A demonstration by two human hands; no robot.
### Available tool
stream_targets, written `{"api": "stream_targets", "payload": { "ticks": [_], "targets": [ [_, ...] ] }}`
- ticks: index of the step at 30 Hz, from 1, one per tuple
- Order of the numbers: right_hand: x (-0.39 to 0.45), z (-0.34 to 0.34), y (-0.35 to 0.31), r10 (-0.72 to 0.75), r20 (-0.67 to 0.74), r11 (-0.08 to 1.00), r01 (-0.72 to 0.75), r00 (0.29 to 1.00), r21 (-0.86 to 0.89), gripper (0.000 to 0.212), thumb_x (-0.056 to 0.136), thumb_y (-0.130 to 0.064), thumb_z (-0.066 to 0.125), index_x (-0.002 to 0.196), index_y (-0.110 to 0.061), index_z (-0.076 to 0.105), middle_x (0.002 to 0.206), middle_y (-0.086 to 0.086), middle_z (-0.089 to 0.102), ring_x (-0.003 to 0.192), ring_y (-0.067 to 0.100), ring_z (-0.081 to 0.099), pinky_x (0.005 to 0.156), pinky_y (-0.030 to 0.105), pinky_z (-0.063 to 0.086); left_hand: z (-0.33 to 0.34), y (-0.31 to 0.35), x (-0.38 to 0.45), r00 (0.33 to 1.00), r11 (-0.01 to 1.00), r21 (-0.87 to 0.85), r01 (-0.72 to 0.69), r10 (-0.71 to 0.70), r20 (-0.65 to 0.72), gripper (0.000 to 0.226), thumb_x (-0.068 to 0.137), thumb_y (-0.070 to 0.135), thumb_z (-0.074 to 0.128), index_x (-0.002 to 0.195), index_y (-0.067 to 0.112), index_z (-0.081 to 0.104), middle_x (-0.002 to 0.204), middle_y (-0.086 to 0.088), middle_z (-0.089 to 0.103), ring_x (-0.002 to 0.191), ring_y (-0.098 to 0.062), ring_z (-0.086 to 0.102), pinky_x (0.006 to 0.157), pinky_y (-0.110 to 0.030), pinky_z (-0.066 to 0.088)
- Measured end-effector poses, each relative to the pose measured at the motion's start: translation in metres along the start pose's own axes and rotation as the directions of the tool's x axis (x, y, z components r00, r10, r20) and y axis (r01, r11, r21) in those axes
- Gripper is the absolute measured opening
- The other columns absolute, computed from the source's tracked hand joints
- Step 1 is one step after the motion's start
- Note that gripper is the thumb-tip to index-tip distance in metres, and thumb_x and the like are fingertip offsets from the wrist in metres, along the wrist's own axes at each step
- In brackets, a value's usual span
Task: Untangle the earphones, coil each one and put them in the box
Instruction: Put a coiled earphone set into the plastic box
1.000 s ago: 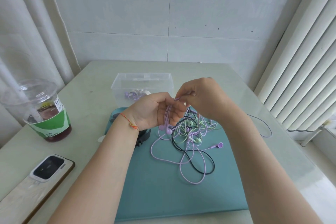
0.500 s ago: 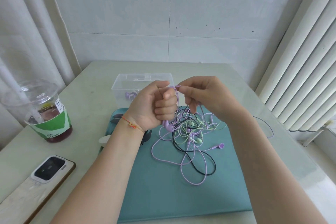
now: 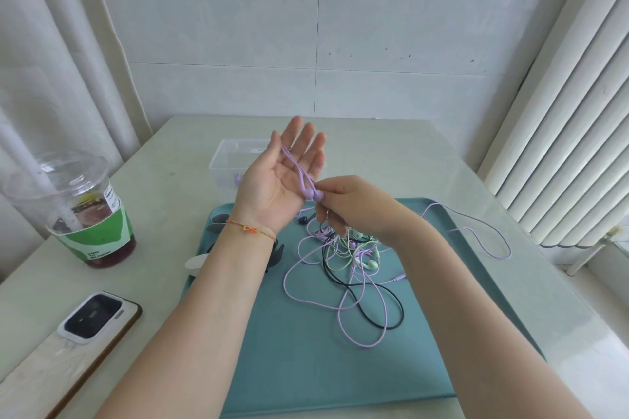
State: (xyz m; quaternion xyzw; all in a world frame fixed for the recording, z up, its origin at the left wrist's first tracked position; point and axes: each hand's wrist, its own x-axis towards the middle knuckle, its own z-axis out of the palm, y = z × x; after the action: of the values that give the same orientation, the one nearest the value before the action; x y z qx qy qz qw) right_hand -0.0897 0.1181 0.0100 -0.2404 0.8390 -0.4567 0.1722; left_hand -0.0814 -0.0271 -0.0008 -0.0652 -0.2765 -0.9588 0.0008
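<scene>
While the phone (image 3: 98, 316) and the iced drink cup (image 3: 90, 211) sit untouched at the near left of the table (image 3: 408, 153), the tangle of purple, green and black earphones (image 3: 350, 265) lies on the teal mat (image 3: 306, 367). Above it, the right hand (image 3: 354, 211) pinches the two purple earbuds (image 3: 313, 194) against the heel of the left hand (image 3: 282, 180). That left hand, a fist half a second ago, is now spread flat, palm up, with the purple cord running up over its fingers (image 3: 306, 136). This looks like the start of a coil, though most of that cord is still knotted below. Beyond, the clear plastic box (image 3: 231, 160) already holds something purple.
</scene>
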Motion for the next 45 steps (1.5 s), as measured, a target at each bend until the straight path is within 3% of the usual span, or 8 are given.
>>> {"api": "stream_targets", "payload": {
  "ticks": [6,12,19,29,33,36,38,45],
  "targets": [
    [-0.001,0.001,0.000,0.030,0.077,0.989,-0.019,0.997,-0.146,0.021,0.096,-0.024,0.052,0.098,-0.019,0.072,0.062,-0.007,0.062,0.050,0.013,0.053,0.052,0.025,0.042,-0.011,0.003,0.004,0.973,0.971,0.165,-0.173,0.194,-0.124,0.035,0.105,0.037,0.033,0.123,0.019,0.058,0.120,-0.002,0.068,0.121,-0.022,0.060,0.102,-0.033,0.044],
    [-0.001,0.000,-0.006,-0.060,-0.019,0.971,0.054,0.998,-0.233,0.014,0.090,-0.028,0.063,0.086,-0.019,0.073,0.059,-0.010,0.057,0.046,0.008,0.043,0.049,0.019,0.038,-0.020,-0.001,0.009,0.945,0.832,0.525,-0.180,0.294,-0.142,0.033,0.105,0.035,0.033,0.120,0.020,0.057,0.113,0.000,0.068,0.108,-0.012,0.065,0.092,-0.023,0.048],
    [0.003,-0.018,-0.002,-0.184,-0.333,0.954,0.085,0.925,-0.289,0.018,0.090,-0.029,0.063,0.079,-0.016,0.068,0.050,-0.010,0.042,0.044,0.005,0.039,0.044,0.015,0.027,-0.010,-0.016,-0.001,0.990,0.597,0.791,0.136,-0.049,-0.133,0.033,0.103,0.023,0.043,0.086,0.004,0.063,0.053,-0.002,0.057,0.040,-0.013,0.048,0.042,-0.023,0.035],
    [0.008,-0.030,0.007,-0.190,-0.485,0.980,0.131,0.853,-0.152,0.013,0.091,-0.023,0.062,0.085,-0.015,0.070,0.052,-0.006,0.037,0.042,0.006,0.034,0.043,0.016,0.026,-0.003,-0.012,-0.006,0.831,0.810,0.444,0.383,-0.512,0.217,0.035,0.096,0.030,0.039,0.080,0.013,0.064,0.052,0.006,0.017,0.040,-0.007,0.016,0.041,-0.020,0.021],
    [0.009,-0.019,0.008,-0.202,-0.340,0.963,0.122,0.918,-0.241,0.026,0.095,-0.020,0.055,0.075,-0.007,0.065,0.056,0.001,0.034,0.051,0.010,0.025,0.048,0.026,0.022,0.001,-0.005,-0.001,0.873,0.939,0.115,0.323,-0.343,0.347,0.037,0.099,0.023,0.036,0.098,0.005,0.068,0.054,0.004,0.038,0.043,-0.007,0.032,0.046,-0.020,0.035],
    [0.005,-0.011,0.005,-0.165,-0.155,0.962,0.124,0.974,-0.242,0.044,0.095,-0.026,0.057,0.051,-0.029,0.058,0.054,-0.002,0.032,0.050,0.011,0.024,0.047,0.024,0.022,0.003,0.001,0.002,0.982,0.994,-0.025,0.110,-0.104,0.160,0.038,0.101,0.024,0.037,0.103,0.006,0.071,0.070,0.000,0.059,0.060,-0.012,0.059,0.061,-0.025,0.053],
    [0.002,-0.007,0.003,-0.136,-0.063,0.955,0.114,0.989,-0.273,0.042,0.094,-0.033,0.058,0.053,-0.042,0.063,0.054,0.000,0.038,0.049,0.013,0.029,0.047,0.024,0.026,0.001,0.003,0.002,0.999,1.000,0.003,-0.024,0.024,0.033,0.035,0.103,0.025,0.038,0.109,0.008,0.068,0.085,-0.003,0.069,0.078,-0.017,0.069,0.075,-0.027,0.058],
    [-0.001,-0.002,0.000,-0.020,0.106,0.944,0.054,0.994,-0.327,0.022,0.093,-0.035,0.060,0.095,-0.019,0.075,0.054,-0.006,0.051,0.051,0.016,0.042,0.053,0.023,0.039,-0.016,-0.004,0.012,0.945,0.921,0.317,-0.227,0.288,-0.159,0.031,0.106,0.028,0.032,0.126,0.015,0.053,0.118,-0.006,0.064,0.110,-0.016,0.063,0.096,-0.025,0.048]
  ]
}}
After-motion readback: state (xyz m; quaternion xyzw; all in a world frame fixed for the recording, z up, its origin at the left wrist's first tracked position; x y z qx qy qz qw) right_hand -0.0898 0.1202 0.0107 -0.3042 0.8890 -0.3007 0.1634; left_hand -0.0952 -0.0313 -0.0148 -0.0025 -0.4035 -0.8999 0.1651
